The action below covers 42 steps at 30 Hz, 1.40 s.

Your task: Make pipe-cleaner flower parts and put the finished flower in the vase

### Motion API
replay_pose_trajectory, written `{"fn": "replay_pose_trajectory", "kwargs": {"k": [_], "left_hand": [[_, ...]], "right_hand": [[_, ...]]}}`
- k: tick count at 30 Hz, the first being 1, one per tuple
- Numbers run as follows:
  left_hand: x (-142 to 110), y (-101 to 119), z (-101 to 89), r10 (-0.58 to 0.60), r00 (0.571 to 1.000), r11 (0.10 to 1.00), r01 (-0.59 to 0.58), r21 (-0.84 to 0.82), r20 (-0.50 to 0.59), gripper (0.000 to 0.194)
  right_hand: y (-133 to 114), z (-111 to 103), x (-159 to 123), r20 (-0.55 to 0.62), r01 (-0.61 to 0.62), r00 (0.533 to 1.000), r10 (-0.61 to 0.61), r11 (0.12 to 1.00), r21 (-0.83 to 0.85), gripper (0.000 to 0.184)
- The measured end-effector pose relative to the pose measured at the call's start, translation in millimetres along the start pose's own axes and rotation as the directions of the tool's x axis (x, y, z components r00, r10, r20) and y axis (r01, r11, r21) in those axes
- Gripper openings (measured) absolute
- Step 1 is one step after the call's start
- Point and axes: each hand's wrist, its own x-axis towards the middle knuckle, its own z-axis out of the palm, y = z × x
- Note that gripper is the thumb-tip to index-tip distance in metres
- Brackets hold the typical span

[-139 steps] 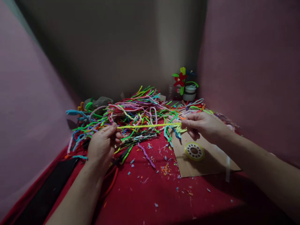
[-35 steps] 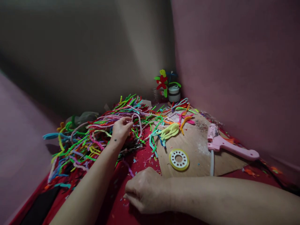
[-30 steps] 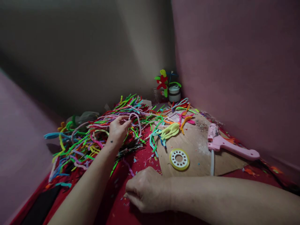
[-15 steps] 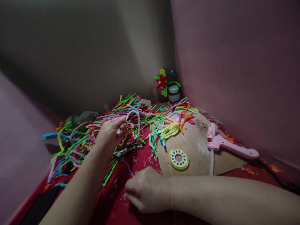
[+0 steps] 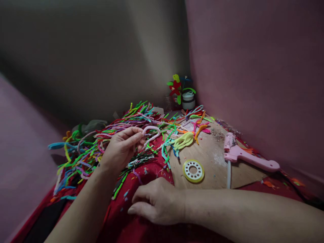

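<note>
Left hand pinches the stem, likely light and pliable, best held near an end; right hand gapes loosely.

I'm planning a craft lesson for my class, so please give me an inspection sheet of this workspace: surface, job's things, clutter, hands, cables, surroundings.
Surface: red cloth, with a brown board lying on it.
Job's things: pale pink pipe cleaner, bent into a loop.
Clutter: heap of multicoloured pipe cleaners, yellow pipe-cleaner bundle, coloured scraps; tape roll on the board, pink glue gun at its right side.
Hands: left hand pinches the pale pink pipe cleaner; right hand has thumb and forefinger apart, nothing seen in it.
Cables: dark cable near the glue gun's handle; plug not in view.
Surroundings: pink wall on the right; red flower and lidded container behind.
</note>
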Motion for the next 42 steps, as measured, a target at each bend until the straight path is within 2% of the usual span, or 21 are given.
{"fn": "replay_pose_trajectory", "kwargs": {"k": [1, 2, 3, 5, 7, 9, 11, 13, 16, 19, 22, 25, 28, 31, 33, 34, 36, 38, 40, 42], "left_hand": [[-5.6, 0.9, -3.0, 0.008, 1.0, 0.999, -0.008, 0.051, 0.002, 0.011], [-11.7, 2.3, -6.4, 0.013, 1.0, 0.993, -0.014, 0.117, 0.004, 0.011], [-18.3, 4.4, -10.1, 0.013, 1.0, 0.98, -0.015, 0.199, 0.01, 0.011], [-32.4, 9.6, -17.3, 0.009, 0.998, 0.919, -0.03, 0.394, 0.055, 0.009], [-46.7, 14.8, -23.1, -0.01, 0.988, 0.842, -0.073, 0.534, 0.152, 0.008], [-60.0, 17.9, -26.6, -0.041, 0.97, 0.781, -0.119, 0.613, 0.241, 0.01], [-71.1, 18.2, -28.3, -0.08, 0.953, 0.731, -0.143, 0.667, 0.292, 0.011], [-79.3, 16.1, -28.9, -0.128, 0.942, 0.692, -0.139, 0.709, 0.31, 0.012], [-86.2, 10.4, -30.2, -0.208, 0.923, 0.663, -0.109, 0.741, 0.323, 0.016], [-88.8, 3.1, -34.0, -0.263, 0.906, 0.638, -0.095, 0.764, 0.333, 0.018], [-89.4, -4.2, -40.6, -0.284, 0.908, 0.619, -0.07, 0.782, 0.306, 0.019], [-88.3, -8.5, -48.5, -0.26, 0.942, 0.637, 0.001, 0.771, 0.213, 0.023], [-86.1, -10.1, -57.4, -0.202, 0.978, 0.723, 0.115, 0.681, 0.049, 0.024], [-83.6, -11.6, -65.9, -0.143, 0.975, 0.901, 0.2, 0.385, -0.173, 0.02], [-82.2, -12.7, -68.7, -0.115, 0.953, 0.988, 0.138, 0.064, -0.282, 0.017], [-81.8, -13.2, -68.5, -0.095, 0.938, 0.993, 0.065, -0.099, -0.335, 0.015], [-81.6, -14.0, -64.5, -0.081, 0.9, 0.936, -0.079, -0.343, -0.428, 0.011], [-82.0, -15.3, -56.2, -0.101, 0.892, 0.877, -0.13, -0.464, -0.44, 0.016], [-82.4, -17.6, -45.3, -0.12, 0.937, 0.87, -0.061, -0.489, -0.329, 0.026], [-81.7, -20.6, -33.2, -0.138, 0.971, 0.905, 0.042, -0.423, -0.198, 0.037]], "right_hand": [[-1.9, -3.2, 0.4, -0.036, -0.045, 0.998, 0.052, 0.985, 0.168, 0.027], [-3.6, -6.6, 1.2, -0.054, -0.085, 0.992, 0.111, 0.934, 0.346, 0.034], [-4.8, -10.0, 2.5, -0.052, -0.11, 0.986, 0.16, 0.85, 0.514, 0.041], [-5.3, -15.9, 6.4, -0.036, -0.106, 0.977, 0.208, 0.629, 0.771, 0.049], [-4.0, -19.4, 10.9, -0.063, -0.058, 0.965, 0.256, 0.436, 0.898, 0.05], [-2.0, -19.7, 14.5, -0.119, -0.013, 0.927, 0.355, 0.349, 0.937, 0.042], [-1.0, -17.9, 16.8, -0.168, 0.012, 0.878, 0.449, 0.329, 0.944, 0.029], [-1.3, -16.7, 18.0, -0.184, 0.027, 0.854, 0.486, 0.313, 0.95, 0.019], [-3.1, -20.6, 20.0, -0.171, 0.054, 0.851, 0.496, 0.241, 0.969, 0.019], [-3.9, -33.0, 22.7, -0.178, 0.1, 0.811, 0.557, 0.166, 0.981, 0.015], [-2.3, -47.7, 23.6, -0.249, 0.162, 0.754, 0.608, 0.194, 0.967, 0.008], [1.5, -55.3, 21.4, -0.3, 0.166, 0.744, 0.597, 0.269, 0.949, 0.016], [6.3, -54.0, 18.8, -0.277, 0.122, 0.746, 0.606, 0.284, 0.951, 0.018], [10.8, -49.3, 18.5, -0.255, 0.097, 0.724, 0.641, 0.272, 0.957, 0.015], [12.8, -46.3, 19.3, -0.241, 0.091, 0.715, 0.656, 0.255, 0.963, 0.012], [13.3, -44.9, 19.8, -0.234, 0.091, 0.717, 0.657, 0.245, 0.965, 0.012], [13.4, -42.4, 20.2, -0.226, 0.097, 0.73, 0.646, 0.229, 0.969, 0.011], [12.8, -40.1, 20.1, -0.22, 0.098, 0.741, 0.634, 0.222, 0.97, 0.011], [12.5, -38.2, 19.7, -0.22, 0.103, 0.745, 0.63, 0.217, 0.971, 0.01], [12.9, -36.5, 19.4, -0.226, 0.112, 0.752, 0.619, 0.217, 0.97, 0.01]]}}
